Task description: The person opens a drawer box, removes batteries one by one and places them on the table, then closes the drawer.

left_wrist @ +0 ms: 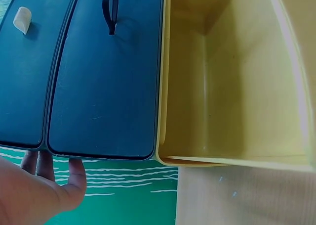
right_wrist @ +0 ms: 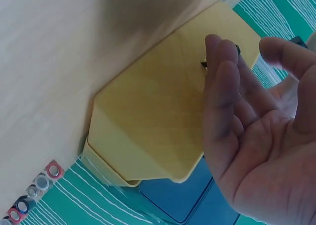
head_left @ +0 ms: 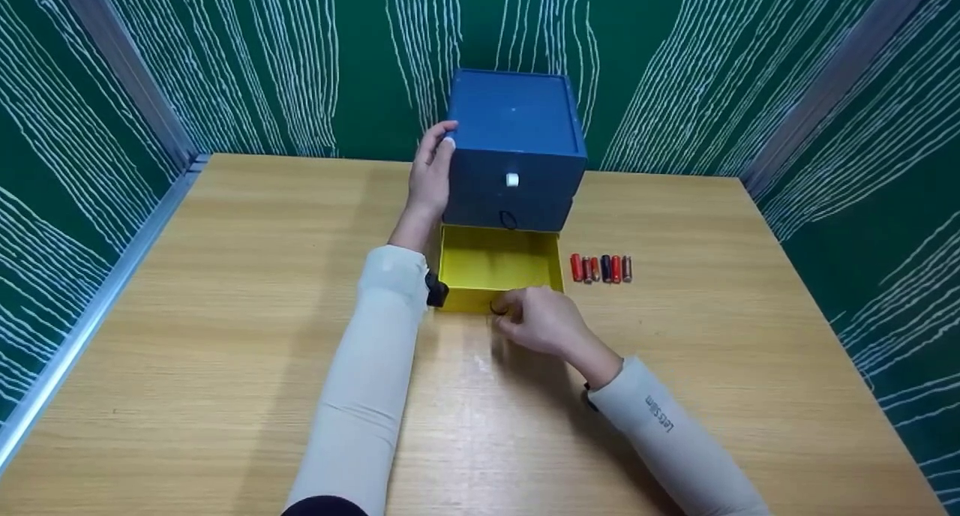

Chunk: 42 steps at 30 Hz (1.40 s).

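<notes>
A small blue drawer cabinet (head_left: 516, 118) stands toward the table's back, its lowest drawer, a yellow one (head_left: 501, 257), pulled out with nothing visible inside. My left hand (head_left: 431, 172) rests against the cabinet's left side; in the left wrist view its fingertips (left_wrist: 45, 165) touch that side by the seam between the upper drawers. At the yellow drawer's front, my right hand (head_left: 541, 319) has its bent fingers hooked in a dark pull loop (head_left: 497, 308). In the right wrist view the fingers (right_wrist: 228, 81) largely cover the loop, and the thumb stays apart.
Several batteries (head_left: 601, 268), red, dark and brownish, lie in a row right of the yellow drawer. The upper drawers carry a white pull (head_left: 512, 179) and a black loop (head_left: 508, 219). Green walls with white lines surround the wooden table (head_left: 225, 336).
</notes>
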Each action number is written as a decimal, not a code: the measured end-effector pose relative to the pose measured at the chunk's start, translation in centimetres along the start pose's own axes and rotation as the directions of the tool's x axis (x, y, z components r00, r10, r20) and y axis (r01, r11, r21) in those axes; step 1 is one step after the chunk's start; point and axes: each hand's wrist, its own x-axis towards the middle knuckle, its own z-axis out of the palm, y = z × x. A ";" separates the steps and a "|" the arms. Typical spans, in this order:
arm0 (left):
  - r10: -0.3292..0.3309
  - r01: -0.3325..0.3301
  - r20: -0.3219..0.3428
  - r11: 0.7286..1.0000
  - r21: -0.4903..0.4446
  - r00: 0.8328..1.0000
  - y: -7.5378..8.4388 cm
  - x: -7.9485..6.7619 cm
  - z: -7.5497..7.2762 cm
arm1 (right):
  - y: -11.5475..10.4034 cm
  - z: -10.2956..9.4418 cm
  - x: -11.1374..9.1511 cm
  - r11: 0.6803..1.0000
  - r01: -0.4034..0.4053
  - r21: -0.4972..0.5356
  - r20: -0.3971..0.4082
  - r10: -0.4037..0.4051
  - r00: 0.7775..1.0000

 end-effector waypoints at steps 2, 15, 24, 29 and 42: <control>0.000 0.000 0.000 1.000 -0.002 1.000 0.0 0.0 0.0 | -0.1 0.1 0.1 1.000 -0.009 0.006 0.006 0.009 1.000; 0.025 -0.025 -0.001 1.000 -0.014 1.000 -1.0 0.6 -0.2 | -0.2 0.8 0.2 0.999 -0.032 -0.007 -0.017 0.032 0.999; 0.021 -0.021 0.009 1.000 -0.014 1.000 -1.0 0.8 -0.2 | -0.3 0.9 0.4 0.998 -0.064 0.002 0.001 0.064 0.998; 0.020 -0.020 0.013 1.000 -0.009 1.000 -0.1 0.1 -0.1 | -0.4 0.8 0.7 0.997 -0.079 0.002 0.003 0.079 0.997; 0.048 -0.048 0.003 0.999 -0.014 0.999 -0.1 0.1 -0.2 | -0.2 0.8 1.5 0.995 -0.097 -0.012 -0.011 0.097 0.995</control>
